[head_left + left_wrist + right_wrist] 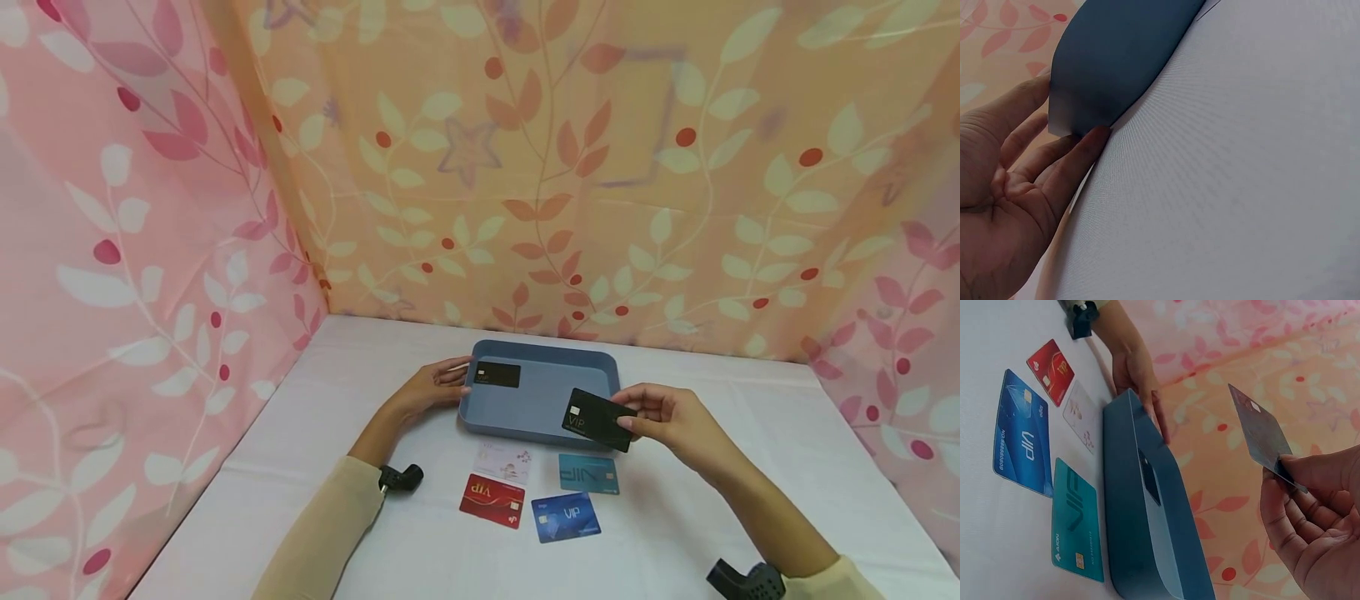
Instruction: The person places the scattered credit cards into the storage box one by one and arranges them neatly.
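My right hand (663,421) pinches a black VIP card (588,415) by one end, between thumb and fingers. In the right wrist view this card (1259,428) is held up, above the tray's level. From the head, it overlaps the front right corner of a blue-grey rectangular tray (517,412). Another black VIP card (498,374) lies inside the tray at its back left. My left hand (431,386) rests against the tray's left end, its extended fingers touching the wall, as the left wrist view shows around the tray's corner (1116,62).
In front of the tray, on the white tablecloth (645,533), lie a pale flowered card (502,463), a red VIP card (492,501), a blue VIP card (566,517) and a teal VIP card (588,474). Leaf-patterned curtains (420,183) enclose the back and sides.
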{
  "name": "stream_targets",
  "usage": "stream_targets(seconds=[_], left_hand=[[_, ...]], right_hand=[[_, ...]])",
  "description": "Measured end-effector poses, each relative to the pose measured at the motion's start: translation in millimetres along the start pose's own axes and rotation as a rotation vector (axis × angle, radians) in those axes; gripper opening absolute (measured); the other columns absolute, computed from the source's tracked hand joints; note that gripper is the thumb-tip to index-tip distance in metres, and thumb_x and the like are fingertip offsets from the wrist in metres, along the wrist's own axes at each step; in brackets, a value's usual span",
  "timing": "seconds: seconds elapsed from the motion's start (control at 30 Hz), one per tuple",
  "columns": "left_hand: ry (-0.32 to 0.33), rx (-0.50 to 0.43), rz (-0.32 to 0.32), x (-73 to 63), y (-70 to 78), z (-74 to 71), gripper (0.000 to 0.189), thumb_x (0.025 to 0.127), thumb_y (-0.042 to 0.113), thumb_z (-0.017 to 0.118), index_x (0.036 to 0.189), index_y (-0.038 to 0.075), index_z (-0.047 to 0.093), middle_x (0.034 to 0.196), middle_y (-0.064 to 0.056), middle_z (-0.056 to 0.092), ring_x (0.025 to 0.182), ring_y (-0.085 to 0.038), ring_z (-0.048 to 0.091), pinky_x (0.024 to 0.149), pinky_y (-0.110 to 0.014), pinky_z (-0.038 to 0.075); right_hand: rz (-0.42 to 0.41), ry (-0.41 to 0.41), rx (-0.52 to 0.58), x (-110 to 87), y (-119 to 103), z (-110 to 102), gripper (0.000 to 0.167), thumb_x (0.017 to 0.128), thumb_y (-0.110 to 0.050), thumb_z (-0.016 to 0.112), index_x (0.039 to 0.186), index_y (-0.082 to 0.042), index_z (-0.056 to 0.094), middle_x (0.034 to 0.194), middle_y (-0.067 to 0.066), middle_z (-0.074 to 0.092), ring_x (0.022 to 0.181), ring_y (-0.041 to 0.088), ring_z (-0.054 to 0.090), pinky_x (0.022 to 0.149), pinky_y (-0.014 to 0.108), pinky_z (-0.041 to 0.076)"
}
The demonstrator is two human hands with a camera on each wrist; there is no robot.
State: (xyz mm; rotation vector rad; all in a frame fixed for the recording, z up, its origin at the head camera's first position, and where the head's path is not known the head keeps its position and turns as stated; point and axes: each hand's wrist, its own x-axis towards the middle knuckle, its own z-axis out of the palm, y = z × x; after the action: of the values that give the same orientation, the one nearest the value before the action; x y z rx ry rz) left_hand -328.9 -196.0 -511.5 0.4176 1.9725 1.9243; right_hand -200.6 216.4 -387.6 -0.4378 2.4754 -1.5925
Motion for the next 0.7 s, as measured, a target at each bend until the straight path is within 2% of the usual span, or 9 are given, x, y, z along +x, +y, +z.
stream_targets(seconds=[0.23, 0.4, 0.7], left_hand=[[0.005, -0.015, -0.009, 1.0, 0.1, 0.3, 0.070, 0.091, 0.005, 0.076, 0.154, 0.013, 0.046, 0.156, -0.013, 0.044, 0.144, -0.027, 0.041, 0.101, -0.036, 0.052], [-0.002, -0.031, -0.010, 0.9, 0.5, 0.4, 0.070, 0.092, 0.003, 0.075, 0.155, 0.012, 0.044, 0.155, -0.015, 0.045, 0.144, -0.027, 0.042, 0.100, -0.036, 0.052], [0.001, -0.037, -0.018, 1.0, -0.8, 0.3, 0.071, 0.091, 0.003, 0.075, 0.154, 0.013, 0.045, 0.154, -0.014, 0.046, 0.142, -0.026, 0.044, 0.098, -0.036, 0.054]], right_hand=[[0.001, 0.013, -0.028, 14.6, 1, -9, 0.037, 0.094, -0.015, 0.075, 0.125, 0.001, 0.066, 0.107, 0.016, 0.073, 0.090, 0.023, 0.072, 0.085, 0.024, 0.058], [0.006, 0.018, -0.004, 23.7, -2, -16, 0.036, 0.094, -0.012, 0.074, 0.126, 0.003, 0.065, 0.108, 0.018, 0.073, 0.091, 0.023, 0.073, 0.084, 0.026, 0.058], [0.017, 0.032, 0.042, 37.1, -8, -18, 0.041, 0.094, -0.015, 0.074, 0.127, 0.007, 0.063, 0.111, 0.020, 0.073, 0.090, 0.020, 0.073, 0.082, 0.028, 0.059]])
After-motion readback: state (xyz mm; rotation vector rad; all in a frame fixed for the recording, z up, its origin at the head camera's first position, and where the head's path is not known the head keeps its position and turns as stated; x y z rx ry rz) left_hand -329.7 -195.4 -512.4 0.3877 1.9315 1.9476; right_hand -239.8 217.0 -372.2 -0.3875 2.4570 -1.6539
